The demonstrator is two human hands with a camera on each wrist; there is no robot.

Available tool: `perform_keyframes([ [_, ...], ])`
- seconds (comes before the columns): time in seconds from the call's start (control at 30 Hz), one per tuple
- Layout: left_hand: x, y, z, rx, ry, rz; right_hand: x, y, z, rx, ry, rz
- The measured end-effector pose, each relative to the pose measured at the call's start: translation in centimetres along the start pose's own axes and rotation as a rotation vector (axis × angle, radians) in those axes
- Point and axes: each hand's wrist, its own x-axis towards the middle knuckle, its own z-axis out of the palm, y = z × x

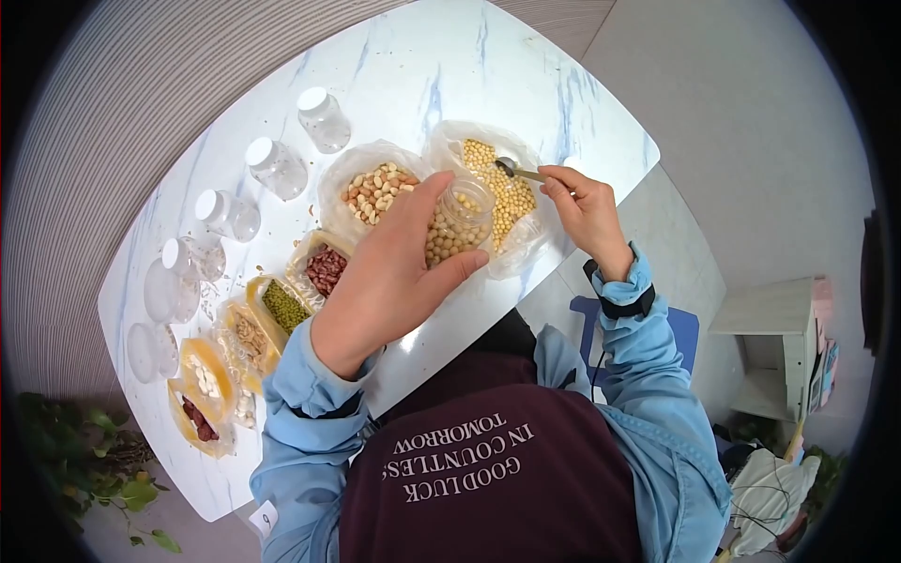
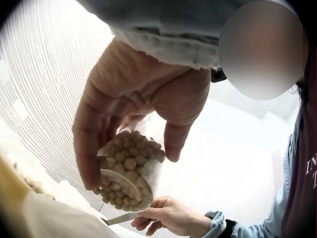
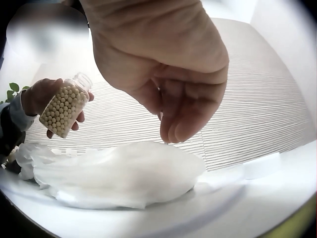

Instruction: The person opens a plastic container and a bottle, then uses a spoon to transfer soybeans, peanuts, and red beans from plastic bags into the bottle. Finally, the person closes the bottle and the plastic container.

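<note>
My left hand [image 1: 385, 277] grips a clear jar [image 1: 460, 223] between thumb and fingers, tilted, with its uncapped mouth toward the right hand. Pale yellow soybeans [image 2: 130, 166] fill most of the jar, as the left wrist view shows. On the other side, my right hand [image 1: 589, 214] pinches the handle of a metal spoon [image 1: 527, 174]. The spoon's bowl is over an open plastic bag [image 1: 539, 235] of loose soybeans [image 1: 511, 199]. In the right wrist view the curled fingers hide most of the spoon, and the bag's white side [image 3: 124, 173] lies below them.
Beside the soybeans stands a bag of peanuts [image 1: 375, 192]. Farther left are bags of red beans [image 1: 325, 268], mung beans [image 1: 284, 305] and other dry foods. Several white-lidded clear jars [image 1: 276, 169] line the far side of the marbled table [image 1: 526, 75]. Clear round containers [image 1: 153, 352] are at the left.
</note>
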Motion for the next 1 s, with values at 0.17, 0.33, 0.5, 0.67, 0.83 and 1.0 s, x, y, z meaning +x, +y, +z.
perform_keyframes([
  [0.17,0.0,0.0,0.1,-0.008,-0.004,-0.006,-0.2,-0.6,0.1,0.381,-0.107,0.152],
  [0.33,0.0,0.0,0.0,-0.006,-0.012,-0.011,0.4,-0.8,0.0,0.637,-0.124,0.389],
  [0.5,0.0,-0.2,0.1,0.003,-0.008,-0.001,0.8,0.3,-0.4,0.763,-0.063,0.491],
  [0.67,0.0,-0.4,0.2,0.013,-0.005,0.013,0.7,-0.3,-1.8,0.835,0.002,0.41],
  [0.83,0.0,-0.3,0.2,0.007,-0.008,0.004,0.0,-3.6,-4.2,0.842,0.043,0.26],
  [1.0,0.0,-0.4,0.3,0.016,0.0,0.015,-0.9,-6.6,-5.8,0.867,0.0,0.128],
])
